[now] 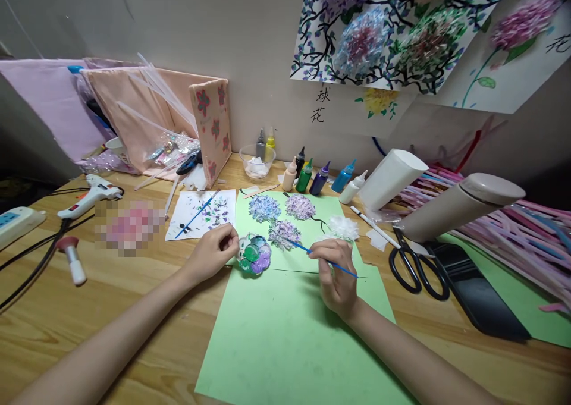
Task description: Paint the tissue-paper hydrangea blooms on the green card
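Between the fingers of my right hand (336, 277) is a thin blue paintbrush (343, 268), its tip on the lower purple-and-white paper flower (284, 234). My left hand (217, 247) is closed, thumb and finger pinching the left rim of a flower-shaped paint palette (254, 255) with green, purple and bluish paint in its wells. Above the brush tip lie a blue-tinted flower (264, 207) and a purple-tinted flower (300, 206). A plain white flower (342, 228) rests to their right, behind my right hand. Green paper (285, 333) lies under the flowers.
Several paint bottles (318, 179) line the back, near a clear bowl (257, 164). A paint-spotted sheet (203, 214) carries another blue brush. Black-handled scissors (417, 268) and a beige flask (459, 209) stand right; a glue gun (91, 195) with cable lies left.
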{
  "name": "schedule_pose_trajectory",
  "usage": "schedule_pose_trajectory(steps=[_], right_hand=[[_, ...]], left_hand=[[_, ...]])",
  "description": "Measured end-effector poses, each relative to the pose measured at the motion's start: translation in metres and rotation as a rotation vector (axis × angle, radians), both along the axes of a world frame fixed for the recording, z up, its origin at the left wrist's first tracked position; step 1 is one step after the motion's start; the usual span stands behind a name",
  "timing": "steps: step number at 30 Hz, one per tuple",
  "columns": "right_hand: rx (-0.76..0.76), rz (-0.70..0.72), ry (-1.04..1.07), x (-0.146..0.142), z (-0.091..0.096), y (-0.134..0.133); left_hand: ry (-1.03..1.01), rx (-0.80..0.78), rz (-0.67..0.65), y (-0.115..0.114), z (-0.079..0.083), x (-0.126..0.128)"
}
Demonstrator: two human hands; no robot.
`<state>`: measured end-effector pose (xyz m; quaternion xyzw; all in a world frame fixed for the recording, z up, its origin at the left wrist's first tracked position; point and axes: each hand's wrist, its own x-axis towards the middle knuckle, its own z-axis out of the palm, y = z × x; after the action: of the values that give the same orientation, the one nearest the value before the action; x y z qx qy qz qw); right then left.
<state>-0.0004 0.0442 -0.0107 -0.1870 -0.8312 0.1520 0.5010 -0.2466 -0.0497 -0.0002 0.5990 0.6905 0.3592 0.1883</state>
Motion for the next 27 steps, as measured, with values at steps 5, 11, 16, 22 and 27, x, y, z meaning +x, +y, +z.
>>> schedule_pose_trajectory(steps=[5,11,16,22,27], right_hand=[[-0.022,0.032,0.009,0.0004,-0.0013,0.0008],[-0.017,0.096,-0.044,-0.0012,0.0016,-0.0008],[-0.052,0.087,-0.088,-0.0032,0.0017,-0.0002],[-0.051,0.106,-0.042,-0.0014,-0.0001,-0.0009],[-0.077,0.096,-0.036,-0.0021,-0.0009,-0.0007]], left_hand=[[0.005,-0.004,0.003,0.0004,-0.0001,-0.0006],[0.007,-0.009,-0.003,0.0002,0.0016,-0.0003],[0.003,-0.014,-0.003,0.0011,0.0007,-0.0007],[-0.009,-0.029,-0.005,0.0001,0.0008,-0.0011],[-0.004,-0.028,-0.003,-0.0004,0.0011,-0.0006]])
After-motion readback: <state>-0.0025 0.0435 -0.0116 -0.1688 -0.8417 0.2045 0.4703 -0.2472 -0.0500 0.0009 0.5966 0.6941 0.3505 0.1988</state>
